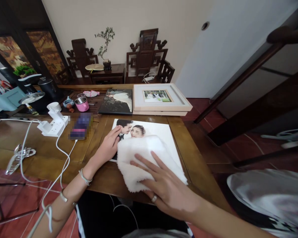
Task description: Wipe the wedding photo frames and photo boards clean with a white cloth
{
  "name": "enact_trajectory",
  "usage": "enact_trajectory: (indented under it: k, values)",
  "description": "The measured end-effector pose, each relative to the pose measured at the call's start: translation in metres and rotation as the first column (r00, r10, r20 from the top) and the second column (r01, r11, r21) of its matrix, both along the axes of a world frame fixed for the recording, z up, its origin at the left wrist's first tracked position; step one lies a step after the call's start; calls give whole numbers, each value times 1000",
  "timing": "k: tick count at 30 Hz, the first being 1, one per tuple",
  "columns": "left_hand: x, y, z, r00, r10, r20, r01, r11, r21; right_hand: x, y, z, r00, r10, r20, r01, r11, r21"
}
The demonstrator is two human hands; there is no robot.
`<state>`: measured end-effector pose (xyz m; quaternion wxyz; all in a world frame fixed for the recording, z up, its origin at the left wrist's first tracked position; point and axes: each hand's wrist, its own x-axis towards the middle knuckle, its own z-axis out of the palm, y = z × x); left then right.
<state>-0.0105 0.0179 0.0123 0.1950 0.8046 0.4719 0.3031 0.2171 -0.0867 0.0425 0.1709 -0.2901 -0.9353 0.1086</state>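
Note:
A white photo panel (170,142) showing a couple lies face up on the wooden table, close to its front edge. A fluffy white cloth (139,148) covers much of its lower part. My right hand (161,185) presses on the cloth with fingers spread, the thumb side bent at the cloth's near edge; a ring shows on it. My left hand (110,143) rests on the panel's left edge, fingers stretched out, fingertips beside the pictured man's face. The panel's lower edge is mostly hidden by the cloth and my hands.
Behind the panel are a dark photo album (116,100) and stacked white frames (161,105). To the left lie a phone (80,127) on a cable, a white power strip (54,125), a pink cup (81,104) and a shiny clip (20,158). White cables hang over the table's front edge.

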Motion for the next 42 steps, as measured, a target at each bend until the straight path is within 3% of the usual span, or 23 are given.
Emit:
enact_trajectory:
  k: [3, 10, 14, 17, 22, 27, 31, 34, 37, 42]
  values:
    - [0, 1, -1, 1000, 1, -11, -1, 1000, 19, 4, 19, 2, 998, -51, 20, 51, 999, -10]
    - [2, -2, 1, 1000, 0, -9, 0, 1000, 27, 4, 92, -2, 946, -308, 100, 300, 950, 92]
    - [3, -6, 7, 999, -5, 38, 4, 1000, 24, -10, 109, -2, 910, -386, 151, 368, 921, 130]
    - [3, -9, 10, 994, -4, 107, 2, 1000, 11, -23, 100, -1, 939, -299, 167, 281, 951, 127]
    - [0, -8, 9, 974, 38, 222, -37, 999, -10, -30, 69, -4, 990, -22, 140, 17, 999, 42]
    - [-1, -6, 6, 966, 77, 246, -71, 997, -34, -13, 42, 2, 979, 192, 74, -190, 981, -38]
    - [1, -5, 5, 977, 99, 187, -90, 994, -55, 9, 31, 14, 970, 244, 10, -242, 966, -93]
    - [4, -5, 5, 990, 86, 112, -80, 995, -59, 25, 35, 17, 981, 193, 9, -192, 978, -88]
    - [5, -5, 7, 998, 57, 29, -56, 998, -40, 34, 51, 11, 998, 54, -18, -54, 998, -18]
    - [4, -4, 5, 999, 32, -21, -32, 999, 4, 21, 94, 3, 975, -185, -126, 176, 981, -75]
